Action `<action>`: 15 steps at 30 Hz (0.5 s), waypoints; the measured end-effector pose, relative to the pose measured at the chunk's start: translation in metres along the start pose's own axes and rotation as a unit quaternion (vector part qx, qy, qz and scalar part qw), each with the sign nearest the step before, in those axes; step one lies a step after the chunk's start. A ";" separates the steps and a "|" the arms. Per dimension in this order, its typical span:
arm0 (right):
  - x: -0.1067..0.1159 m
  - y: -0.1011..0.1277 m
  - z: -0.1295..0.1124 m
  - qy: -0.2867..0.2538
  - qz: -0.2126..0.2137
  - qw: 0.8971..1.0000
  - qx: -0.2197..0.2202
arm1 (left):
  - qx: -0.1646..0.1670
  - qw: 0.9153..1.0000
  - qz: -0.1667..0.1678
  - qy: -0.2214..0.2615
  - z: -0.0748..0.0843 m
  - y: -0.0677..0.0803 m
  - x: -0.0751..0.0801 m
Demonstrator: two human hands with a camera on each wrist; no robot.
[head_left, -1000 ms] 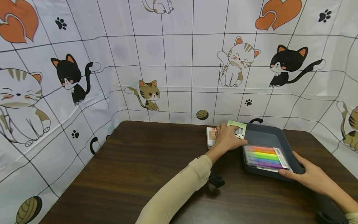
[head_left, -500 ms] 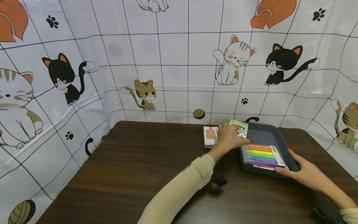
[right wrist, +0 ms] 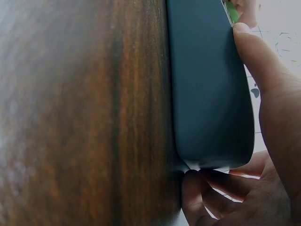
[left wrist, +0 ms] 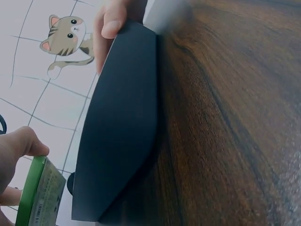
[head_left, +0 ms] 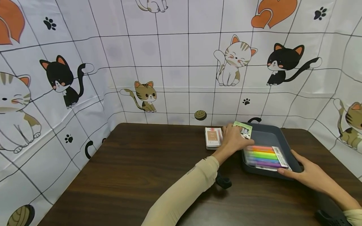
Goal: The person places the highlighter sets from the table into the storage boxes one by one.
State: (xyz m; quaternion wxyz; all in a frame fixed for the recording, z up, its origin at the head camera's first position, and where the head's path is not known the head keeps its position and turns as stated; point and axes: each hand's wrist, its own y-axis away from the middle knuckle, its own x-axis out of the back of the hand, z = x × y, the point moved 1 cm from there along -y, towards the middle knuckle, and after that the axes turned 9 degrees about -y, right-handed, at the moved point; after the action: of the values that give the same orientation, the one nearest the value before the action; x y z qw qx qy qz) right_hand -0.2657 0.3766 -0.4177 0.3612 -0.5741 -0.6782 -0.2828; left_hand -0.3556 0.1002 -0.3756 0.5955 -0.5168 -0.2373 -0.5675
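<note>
Brown table (head_left: 135, 169), one tray (head_left: 268, 136), two packets (head_left: 243, 129).

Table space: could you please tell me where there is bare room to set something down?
The table is bare left of the beige sleeve and the card box. It is crowded far right, around the grey tray and both hands.

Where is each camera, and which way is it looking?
Head: on the person's head, looking forward and down at the table; both arms show, the left hand holding a green pack.
Left wrist: low over the table, facing the tray's outer wall; left fingers show.
Right wrist: low, facing the tray; the right hand grips its corner.
All three share the dark tray; head and left wrist share the green pack.
</note>
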 end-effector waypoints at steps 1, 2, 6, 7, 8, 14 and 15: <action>0.000 0.000 0.000 -0.001 0.000 1.000 0.001 | 0.000 1.000 0.000 -0.001 0.000 -0.001 0.000; 0.000 0.000 0.000 -0.003 0.000 1.000 0.001 | 0.002 1.000 0.000 0.002 0.000 -0.001 0.000; -0.003 0.000 -0.001 -0.007 0.001 1.000 0.002 | 0.004 1.000 0.004 0.010 0.001 -0.004 -0.001; -0.003 0.000 -0.001 -0.008 0.001 1.000 0.002 | 0.003 1.000 0.008 0.009 0.002 -0.005 -0.001; -0.003 0.000 -0.001 -0.009 0.001 1.000 0.002 | 0.003 1.000 0.010 0.014 0.003 -0.005 -0.002; -0.002 0.001 -0.002 -0.011 0.005 1.000 0.002 | -0.015 1.000 0.020 0.019 0.012 -0.006 -0.006; -0.001 0.001 -0.003 -0.011 0.006 1.000 0.003 | -0.017 0.999 0.020 0.021 0.014 -0.007 -0.006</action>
State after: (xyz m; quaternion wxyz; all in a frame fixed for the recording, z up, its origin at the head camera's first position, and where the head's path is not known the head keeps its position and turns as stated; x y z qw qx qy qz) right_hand -0.2643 0.3741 -0.4171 0.3568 -0.5801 -0.6797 -0.2723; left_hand -0.3591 0.1161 -0.3740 0.6030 -0.5196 -0.2048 -0.5697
